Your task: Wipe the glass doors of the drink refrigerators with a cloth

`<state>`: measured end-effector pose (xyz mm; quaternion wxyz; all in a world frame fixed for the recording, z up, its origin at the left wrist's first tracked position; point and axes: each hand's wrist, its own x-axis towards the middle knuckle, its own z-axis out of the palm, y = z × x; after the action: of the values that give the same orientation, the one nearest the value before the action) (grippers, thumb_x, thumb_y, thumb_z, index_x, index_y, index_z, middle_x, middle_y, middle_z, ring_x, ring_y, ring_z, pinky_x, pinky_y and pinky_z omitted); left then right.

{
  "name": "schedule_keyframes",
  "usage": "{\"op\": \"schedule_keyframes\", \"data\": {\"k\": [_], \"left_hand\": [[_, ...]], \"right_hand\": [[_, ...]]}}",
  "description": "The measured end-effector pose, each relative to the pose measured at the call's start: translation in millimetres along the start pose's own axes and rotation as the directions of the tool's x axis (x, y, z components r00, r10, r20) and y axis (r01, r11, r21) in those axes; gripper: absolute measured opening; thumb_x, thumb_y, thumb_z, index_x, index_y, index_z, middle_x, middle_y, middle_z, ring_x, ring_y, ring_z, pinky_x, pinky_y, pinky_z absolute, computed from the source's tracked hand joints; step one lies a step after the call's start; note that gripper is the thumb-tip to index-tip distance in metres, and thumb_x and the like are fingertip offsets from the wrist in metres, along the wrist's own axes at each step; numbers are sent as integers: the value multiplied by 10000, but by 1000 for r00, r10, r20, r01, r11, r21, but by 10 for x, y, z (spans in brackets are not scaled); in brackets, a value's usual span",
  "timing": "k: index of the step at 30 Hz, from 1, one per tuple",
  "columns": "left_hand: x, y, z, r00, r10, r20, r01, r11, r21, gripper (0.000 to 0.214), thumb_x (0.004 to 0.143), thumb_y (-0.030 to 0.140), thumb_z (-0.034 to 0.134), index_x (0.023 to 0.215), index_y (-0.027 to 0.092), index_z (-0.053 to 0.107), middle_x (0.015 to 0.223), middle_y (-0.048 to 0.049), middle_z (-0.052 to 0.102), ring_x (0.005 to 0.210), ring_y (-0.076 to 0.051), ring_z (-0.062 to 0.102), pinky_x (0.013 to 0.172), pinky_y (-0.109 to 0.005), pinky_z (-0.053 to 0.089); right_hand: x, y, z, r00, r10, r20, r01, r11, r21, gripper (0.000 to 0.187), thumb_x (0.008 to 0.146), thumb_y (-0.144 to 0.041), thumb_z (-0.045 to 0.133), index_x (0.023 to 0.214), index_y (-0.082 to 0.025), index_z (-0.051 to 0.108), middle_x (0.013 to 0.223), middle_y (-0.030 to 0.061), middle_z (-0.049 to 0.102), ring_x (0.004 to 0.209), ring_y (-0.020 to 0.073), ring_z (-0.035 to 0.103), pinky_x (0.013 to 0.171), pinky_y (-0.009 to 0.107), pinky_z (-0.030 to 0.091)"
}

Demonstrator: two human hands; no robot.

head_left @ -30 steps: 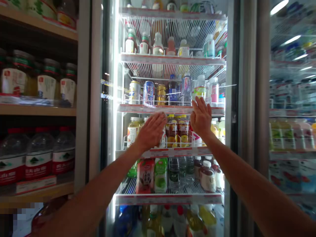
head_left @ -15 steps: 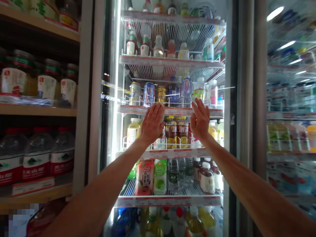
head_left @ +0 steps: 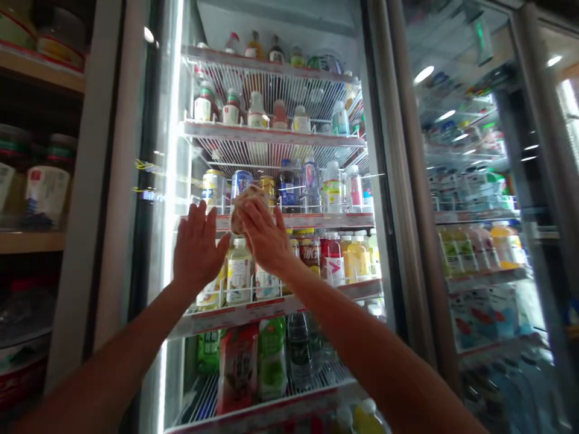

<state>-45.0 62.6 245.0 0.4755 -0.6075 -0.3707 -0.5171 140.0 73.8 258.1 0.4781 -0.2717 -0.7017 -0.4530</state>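
Observation:
My left hand (head_left: pixel 198 248) is raised with its palm toward the glass door (head_left: pixel 271 17) of a drinks fridge, fingers outstretched and holding nothing. Close beside it, my right hand (head_left: pixel 268 236) presses a crumpled beige cloth (head_left: pixel 249 198) against the glass. The fingers lie over the cloth, and part of it is hidden beneath them. Behind the glass, near both hands, stand a pale-labelled bottle (head_left: pixel 238 274), a blue can (head_left: pixel 241 182) and a gold can (head_left: pixel 268 190).
Metal door frames (head_left: pixel 409 181) run up the right side, with another glass-fronted fridge (head_left: pixel 479 217) of bottles beyond. On the left stands an open wooden shelf (head_left: pixel 31 242) holding bottles. A bright light strip (head_left: pixel 170 181) lines the fridge's left edge.
The view has shifted right and tilted. Both hands have moved left across the glass, the right one close to the left. The cloth now shows under my right hand.

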Motion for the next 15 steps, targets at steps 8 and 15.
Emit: {"op": "schedule_keyframes", "data": {"k": [8, 15], "left_hand": [[-9, 117, 62, 1000, 3, -21, -2, 998, 70, 636, 893, 446, 338, 1414, 84, 279, 1491, -197, 246, 1405, -312, 149, 1123, -541, 179], [-29, 112, 38, 1000, -22, -18, 23, 1000, 19, 622, 894, 455, 354, 1432, 157, 259, 1512, -134, 230, 1402, -299, 167, 1142, -509, 160]], "right_hand": [[-437, 1570, -398, 767, 510, -389, -549, 836, 13, 448, 884, -292, 338, 1270, -158, 520, 1457, 168, 352, 1336, 336, 326, 1043, 614, 247], [-270, 865, -184, 976, 148, -161, -156, 987, -39, 383, 925, -253, 307, 1219, -266, 552, 1437, 35, 421, 1356, 195, 330, 1118, 501, 230]]}}
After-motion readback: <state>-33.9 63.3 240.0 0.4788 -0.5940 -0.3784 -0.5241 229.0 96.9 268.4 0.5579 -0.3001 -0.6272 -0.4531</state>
